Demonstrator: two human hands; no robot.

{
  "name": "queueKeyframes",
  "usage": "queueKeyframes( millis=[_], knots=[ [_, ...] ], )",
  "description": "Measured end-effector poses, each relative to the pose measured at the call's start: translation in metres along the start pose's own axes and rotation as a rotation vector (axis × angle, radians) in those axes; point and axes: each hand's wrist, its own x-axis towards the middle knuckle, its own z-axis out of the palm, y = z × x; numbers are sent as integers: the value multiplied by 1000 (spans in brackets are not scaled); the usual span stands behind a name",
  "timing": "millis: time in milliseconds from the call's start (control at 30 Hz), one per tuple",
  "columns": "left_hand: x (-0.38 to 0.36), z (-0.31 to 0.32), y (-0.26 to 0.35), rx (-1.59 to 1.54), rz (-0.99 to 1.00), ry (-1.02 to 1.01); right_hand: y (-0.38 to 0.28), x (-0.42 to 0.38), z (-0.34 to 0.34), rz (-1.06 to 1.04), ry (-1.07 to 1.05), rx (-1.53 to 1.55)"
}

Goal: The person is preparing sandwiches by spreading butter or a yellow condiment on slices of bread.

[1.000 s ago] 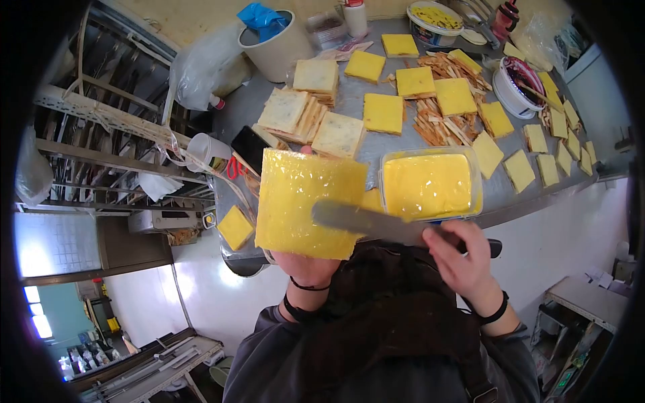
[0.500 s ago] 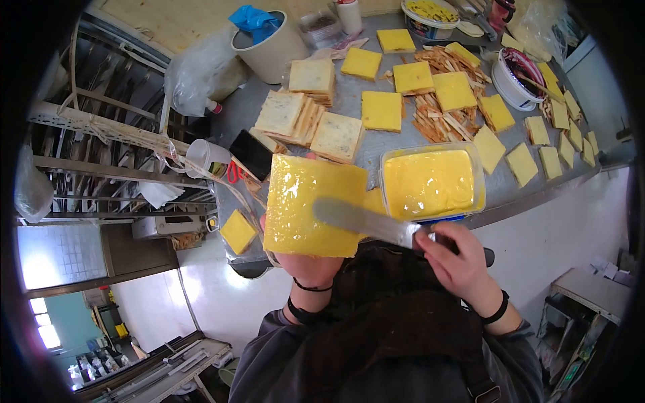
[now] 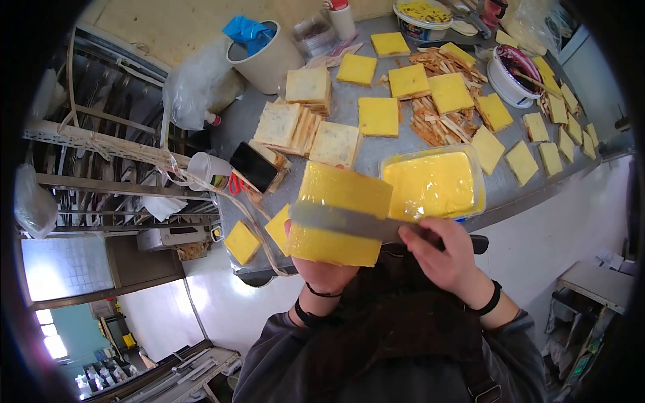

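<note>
A square slab coated in glossy yellow [image 3: 336, 247] rests on my left hand [image 3: 326, 274], whose fingers are mostly hidden beneath it. My right hand [image 3: 440, 252] is closed around the handle end of a metal spatula [image 3: 336, 220], and the blade lies across the middle of the slab. Just beyond my right hand stands a clear tub of yellow spread [image 3: 430, 181]. Stacks of pale square slabs [image 3: 282, 124] sit on the table past my left hand.
Yellow-topped squares [image 3: 378, 116] and brown trimmings [image 3: 430, 121] cover part of the metal table [image 3: 232, 127]. A phone [image 3: 254, 166], a white cup [image 3: 205, 169], a bin [image 3: 262, 64] and a dark-red-stained bucket [image 3: 514, 77] stand around them.
The coated slab has moved right and tilted. The spatula blade has shifted left across it and lies flatter. Another yellow square now shows beside my left hand.
</note>
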Motion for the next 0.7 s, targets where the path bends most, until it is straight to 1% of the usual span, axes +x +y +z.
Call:
queueKeyframes(
  millis=[67,167,200,267,300,333,367,400,467,500,533,567,633,700],
  knots=[
    [3,9,-3,-47,-28,27,9,11,-3,-69,72,-136],
    [2,-8,-5,-44,-96,-163,24,23,-7,-59,151,-192],
    [3,-2,-8,-1,-77,-114,26,27,-11,-27,136,-224],
    [8,14,-13,84,-38,-24,27,26,-16,6,154,-170],
    [7,11,-12,59,-60,-64,26,25,-18,18,162,-142],
    [5,3,-10,34,-79,-103,21,24,-21,-20,157,-143],
    [2,-4,-8,10,-97,-141,19,20,-20,-71,129,-141],
    [0,-10,-7,-24,-84,-73,13,13,-18,-50,45,-78],
    [-3,-19,-7,-93,-60,60,-3,7,-15,-116,-57,-30],
    [-4,-19,-7,-79,-57,45,-11,7,-14,-205,-77,-44],
    [-5,-18,-7,-64,-55,30,-13,3,-8,-210,-89,-48],
    [-6,-17,-7,-50,-52,15,-12,2,-6,-193,-92,-34],
    [-8,-13,-8,-36,-45,53,-9,0,-3,-160,-101,-5],
    [-9,-11,-8,-19,-50,58,-4,0,0,5,-118,-5]
  ],
)
